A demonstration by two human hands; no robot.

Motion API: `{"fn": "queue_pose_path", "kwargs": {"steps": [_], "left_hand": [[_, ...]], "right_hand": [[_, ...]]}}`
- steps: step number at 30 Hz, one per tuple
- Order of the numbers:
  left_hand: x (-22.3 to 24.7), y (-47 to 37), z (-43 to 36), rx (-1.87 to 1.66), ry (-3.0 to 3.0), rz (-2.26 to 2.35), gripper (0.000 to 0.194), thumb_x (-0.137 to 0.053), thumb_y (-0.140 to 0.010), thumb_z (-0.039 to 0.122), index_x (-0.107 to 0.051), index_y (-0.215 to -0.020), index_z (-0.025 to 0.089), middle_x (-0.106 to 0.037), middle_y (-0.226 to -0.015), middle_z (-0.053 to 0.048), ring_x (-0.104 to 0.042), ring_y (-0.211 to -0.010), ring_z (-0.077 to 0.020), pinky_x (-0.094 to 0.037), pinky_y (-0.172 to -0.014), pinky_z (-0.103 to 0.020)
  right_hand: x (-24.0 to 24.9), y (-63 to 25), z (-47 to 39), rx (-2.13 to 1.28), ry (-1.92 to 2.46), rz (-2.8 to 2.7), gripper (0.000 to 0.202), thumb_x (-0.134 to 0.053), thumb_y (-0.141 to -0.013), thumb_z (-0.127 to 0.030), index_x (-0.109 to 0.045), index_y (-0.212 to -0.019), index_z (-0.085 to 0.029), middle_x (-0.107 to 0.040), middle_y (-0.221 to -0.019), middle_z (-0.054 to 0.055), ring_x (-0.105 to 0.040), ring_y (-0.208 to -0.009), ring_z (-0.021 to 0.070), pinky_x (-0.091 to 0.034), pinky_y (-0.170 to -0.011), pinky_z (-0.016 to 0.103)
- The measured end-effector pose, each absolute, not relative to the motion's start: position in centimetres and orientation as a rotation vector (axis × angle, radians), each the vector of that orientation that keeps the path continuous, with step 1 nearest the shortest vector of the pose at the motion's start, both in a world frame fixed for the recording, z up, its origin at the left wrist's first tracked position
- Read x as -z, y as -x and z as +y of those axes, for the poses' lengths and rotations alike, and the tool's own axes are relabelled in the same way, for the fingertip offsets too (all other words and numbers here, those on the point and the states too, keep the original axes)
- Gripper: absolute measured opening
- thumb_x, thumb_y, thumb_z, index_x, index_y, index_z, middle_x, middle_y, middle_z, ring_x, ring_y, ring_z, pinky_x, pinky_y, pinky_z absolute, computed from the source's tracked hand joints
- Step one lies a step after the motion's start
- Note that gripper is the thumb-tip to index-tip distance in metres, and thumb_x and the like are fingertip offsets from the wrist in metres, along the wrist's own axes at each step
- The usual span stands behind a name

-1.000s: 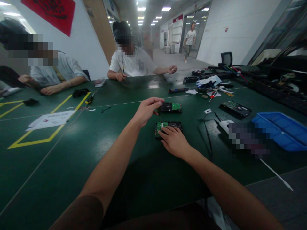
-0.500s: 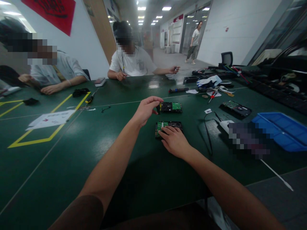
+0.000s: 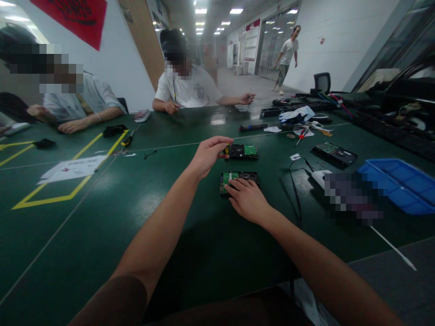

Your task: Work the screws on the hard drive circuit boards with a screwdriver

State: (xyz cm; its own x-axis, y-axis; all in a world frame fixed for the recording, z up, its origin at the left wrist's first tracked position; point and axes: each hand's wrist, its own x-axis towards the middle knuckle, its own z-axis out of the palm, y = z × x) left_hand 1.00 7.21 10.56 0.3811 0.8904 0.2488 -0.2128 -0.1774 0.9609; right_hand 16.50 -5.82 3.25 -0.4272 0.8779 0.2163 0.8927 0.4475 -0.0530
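Two hard drives with green circuit boards lie one behind the other in front of me. At the left end of the far hard drive (image 3: 242, 151), my left hand (image 3: 210, 156) is closed, its thumb and fingers bent around a small yellow and black piece too small to name. Whether it also touches the drive, I cannot tell. My right hand (image 3: 247, 199) lies with fingers spread over the near hard drive (image 3: 228, 178), covering its lower right part. The fingertips rest on the drive's upper face.
Right of my hands lie another hard drive (image 3: 335, 154), a white device with a black cord (image 3: 296, 194), and a blue tray (image 3: 401, 185). Behind are a glove (image 3: 296, 115) and a red-handled screwdriver (image 3: 301, 136). Paper (image 3: 71, 168) lies left. Two people sit across the green table (image 3: 163, 190).
My left thumb and fingers have shifted slightly at the far drive's left end, and more of the yellow piece shows. My right hand stays put. A person in the background has walked closer.
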Motion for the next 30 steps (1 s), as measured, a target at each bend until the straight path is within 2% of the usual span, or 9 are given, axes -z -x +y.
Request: {"fn": "queue_pose_path", "kwargs": {"steps": [6, 11, 14, 24, 30], "left_hand": [[-10.23, -1.06, 7.35, -1.136, -1.420, 0.655, 0.014, -0.072, -0.087, 0.027, -0.078, -0.095, 0.016, -0.072, -0.101, -0.007, -0.064, -0.087, -0.0148, -0.056, -0.071, -0.026], [-9.91, -0.89, 7.56, -1.150, -1.526, 0.689, 0.019, -0.081, -0.083, 0.032, -0.078, -0.095, 0.017, -0.071, -0.087, -0.004, -0.059, -0.073, -0.0113, -0.053, -0.066, -0.024], [-10.01, -0.74, 7.47, -1.167, -1.563, 0.717, 0.018, -0.081, -0.083, 0.032, -0.079, -0.094, 0.018, -0.071, -0.087, -0.004, -0.060, -0.075, -0.0120, -0.051, -0.065, -0.024], [-10.25, -0.68, 7.30, -1.086, -1.579, 0.700, 0.017, -0.076, -0.086, 0.028, -0.078, -0.101, 0.019, -0.073, -0.094, -0.006, -0.063, -0.078, -0.0128, -0.048, -0.060, -0.022], [-10.32, -0.78, 7.27, -1.090, -1.469, 0.672, 0.015, -0.069, -0.089, 0.022, -0.069, -0.103, 0.016, -0.075, -0.097, -0.008, -0.068, -0.083, -0.0151, -0.049, -0.059, -0.022]], "right_hand": [[-3.18, -16.52, -5.79, 0.116, 1.544, -2.486, 0.043, -0.053, -0.104, -0.027, -0.060, -0.146, -0.020, -0.060, -0.151, 0.014, -0.051, -0.138, 0.0319, -0.039, -0.110, 0.048], [-3.05, -16.51, -5.78, 0.116, 1.542, -2.482, 0.043, -0.053, -0.104, -0.027, -0.060, -0.146, -0.021, -0.060, -0.151, 0.013, -0.051, -0.138, 0.0317, -0.039, -0.110, 0.048], [-3.05, -16.50, -5.78, 0.124, 1.543, -2.479, 0.043, -0.053, -0.104, -0.027, -0.060, -0.147, -0.020, -0.060, -0.151, 0.014, -0.051, -0.138, 0.0319, -0.039, -0.109, 0.049], [-2.99, -16.56, -5.75, 0.112, 1.546, -2.480, 0.043, -0.053, -0.104, -0.027, -0.061, -0.146, -0.021, -0.059, -0.152, 0.013, -0.051, -0.139, 0.0317, -0.039, -0.111, 0.049], [-3.00, -16.58, -5.73, 0.125, 1.538, -2.488, 0.044, -0.053, -0.104, -0.027, -0.060, -0.147, -0.020, -0.059, -0.152, 0.013, -0.051, -0.138, 0.0325, -0.040, -0.110, 0.049]]}}
